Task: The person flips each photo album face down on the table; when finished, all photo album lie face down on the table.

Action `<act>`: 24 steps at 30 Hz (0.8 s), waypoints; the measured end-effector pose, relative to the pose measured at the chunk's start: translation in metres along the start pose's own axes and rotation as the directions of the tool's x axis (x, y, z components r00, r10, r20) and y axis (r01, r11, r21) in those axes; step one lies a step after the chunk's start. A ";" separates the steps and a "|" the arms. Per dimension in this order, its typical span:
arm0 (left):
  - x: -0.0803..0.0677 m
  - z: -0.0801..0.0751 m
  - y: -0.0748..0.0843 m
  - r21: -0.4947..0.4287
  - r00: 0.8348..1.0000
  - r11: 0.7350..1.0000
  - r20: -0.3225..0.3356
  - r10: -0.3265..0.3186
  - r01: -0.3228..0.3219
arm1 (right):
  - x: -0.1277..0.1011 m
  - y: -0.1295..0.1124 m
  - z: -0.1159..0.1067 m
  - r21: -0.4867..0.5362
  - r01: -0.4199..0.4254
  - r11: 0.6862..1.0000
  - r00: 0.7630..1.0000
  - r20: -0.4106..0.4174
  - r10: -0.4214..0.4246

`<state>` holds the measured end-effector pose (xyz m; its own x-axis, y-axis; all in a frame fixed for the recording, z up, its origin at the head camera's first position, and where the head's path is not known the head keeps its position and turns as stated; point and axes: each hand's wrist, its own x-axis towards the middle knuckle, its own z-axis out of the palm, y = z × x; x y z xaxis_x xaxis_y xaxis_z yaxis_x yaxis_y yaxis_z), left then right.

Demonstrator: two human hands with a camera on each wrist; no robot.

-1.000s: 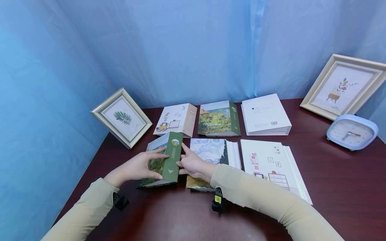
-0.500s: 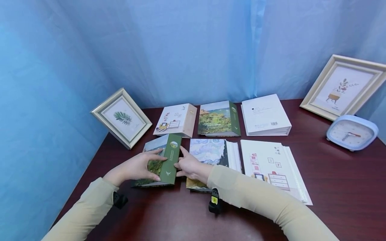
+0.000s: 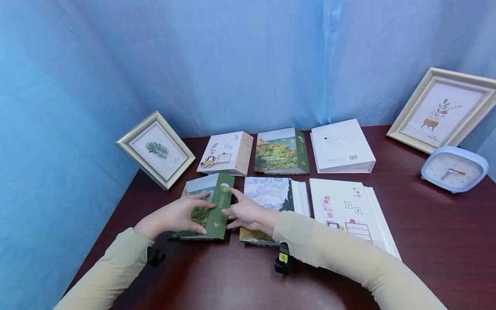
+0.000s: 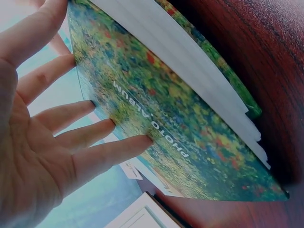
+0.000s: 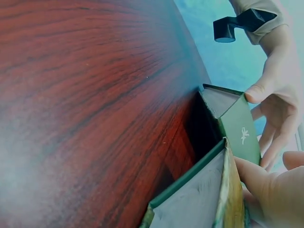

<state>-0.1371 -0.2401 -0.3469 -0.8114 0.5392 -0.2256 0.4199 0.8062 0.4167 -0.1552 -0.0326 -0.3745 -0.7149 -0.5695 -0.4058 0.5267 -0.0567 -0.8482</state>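
Note:
A photo album with a green spine [image 3: 219,211] and a painted garden cover [image 4: 156,114] lies at the front left of the table. My left hand [image 3: 174,216] rests over its cover, fingers extended; the thumb touches the spine's lower end in the right wrist view. Against the spine's right side my right hand [image 3: 248,212] sets its outstretched fingers, the index near the round picture. Beneath the right hand and wrist lies an album with a swirling painted sky [image 3: 265,191], partly covered by them.
Behind stand in a row a drawing-covered album [image 3: 222,153], another green-spined album [image 3: 277,150] and a white album [image 3: 342,146]. To the right are a white album with a drawn dresser [image 3: 348,211], a blue clock [image 3: 453,170] and a picture frame [image 3: 410,92]. A leaf-print frame [image 3: 174,137] leans left.
The green-spined album under my hands has shifted slightly left and its spine sits lower. My right hand has followed it left; the left hand stays nearly in place.

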 end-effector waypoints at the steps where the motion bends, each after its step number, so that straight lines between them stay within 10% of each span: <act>1: 0.000 0.000 0.000 0.000 1.000 1.000 0.005 -0.007 0.007 | -0.001 0.000 0.000 -0.004 -0.004 1.000 1.000 0.002 0.004; 24: 0.000 0.007 0.008 0.124 1.000 0.992 0.013 -0.015 0.014 | -0.031 -0.022 -0.031 -0.102 0.039 0.994 0.997 0.077 -0.031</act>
<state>-0.1303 -0.2317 -0.3498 -0.8123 0.5299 -0.2436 0.4559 0.8374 0.3015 -0.1585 0.0121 -0.3539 -0.6934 -0.6289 -0.3518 0.4488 0.0050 -0.8936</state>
